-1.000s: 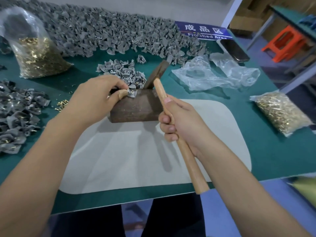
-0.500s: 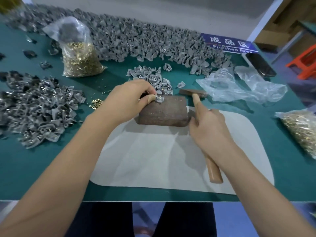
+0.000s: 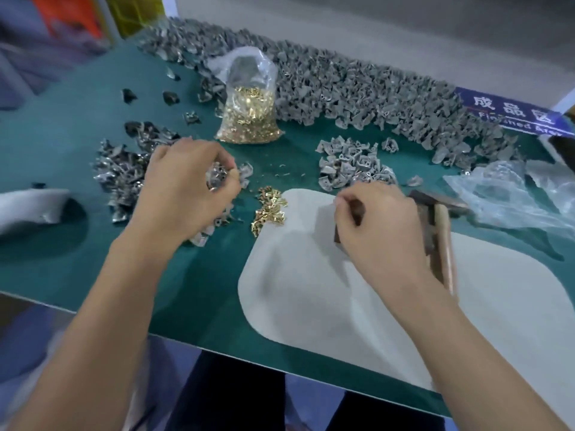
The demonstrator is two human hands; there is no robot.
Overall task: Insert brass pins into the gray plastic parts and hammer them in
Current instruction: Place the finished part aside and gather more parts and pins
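Mid-batch, by my read: a heap of pinned gray parts (image 3: pixel 124 175) lies at left, w/ unpinned gray parts (image 3: pixel 351 163) near the block (image 3: pixel 357 213); left hand (image 3: pixel 186 188) curls round one part over that heap; right hand (image 3: pixel 379 225) curled, contents can't tell; hammer (image 3: pixel 443 237) lies beside it; loose brass pins (image 3: pixel 269 209) between hands; clear bag (image 3: pixel 249 107) holds more pins; many parts left.

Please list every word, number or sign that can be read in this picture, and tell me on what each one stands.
"成品区": large white characters on the blue sign at the far right of the table; the last character is blurred.
"Finished Area": small white line beneath, on the same sign; blurred, and its lower edge is cut off.
Nothing else carries readable text.
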